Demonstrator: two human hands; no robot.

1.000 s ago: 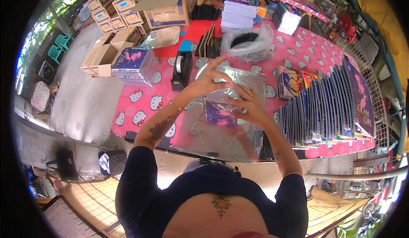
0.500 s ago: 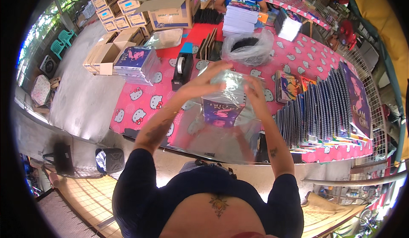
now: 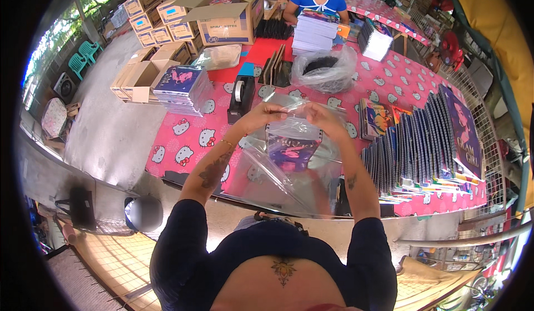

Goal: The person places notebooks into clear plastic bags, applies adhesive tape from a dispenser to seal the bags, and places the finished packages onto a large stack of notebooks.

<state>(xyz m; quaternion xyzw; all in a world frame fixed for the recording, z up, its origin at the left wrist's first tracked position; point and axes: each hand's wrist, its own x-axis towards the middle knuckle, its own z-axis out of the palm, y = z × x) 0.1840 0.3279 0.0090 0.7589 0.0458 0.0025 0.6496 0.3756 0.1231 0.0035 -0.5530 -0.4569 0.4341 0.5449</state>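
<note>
A spiral notebook with a purple-and-pink cover (image 3: pixel 292 148) lies at the near middle of the table, inside or under clear plastic film (image 3: pixel 267 174). Beyond its far edge, my left hand (image 3: pixel 261 116) is closed in a pinch on the film. My right hand (image 3: pixel 324 118) pinches the same film a short way to the right, and the two sets of fingertips almost meet. Loose, shiny plastic spreads over the table's front edge. Left of my hands stands a black tape dispenser (image 3: pixel 241 102) with a roll of tape.
On the right stands a long row of spiral notebooks (image 3: pixel 411 144); at left, a wrapped notebook stack (image 3: pixel 181 88). Farther back are a plastic bag with black contents (image 3: pixel 325 69), a paper stack (image 3: pixel 314 33), and an open carton (image 3: pixel 225 24). A person in blue (image 3: pixel 318 0) sits opposite.
My hands have come down and closer together, from spread fingers to pinches on the film. A fold of plastic now lies across the notebook's near left side.
</note>
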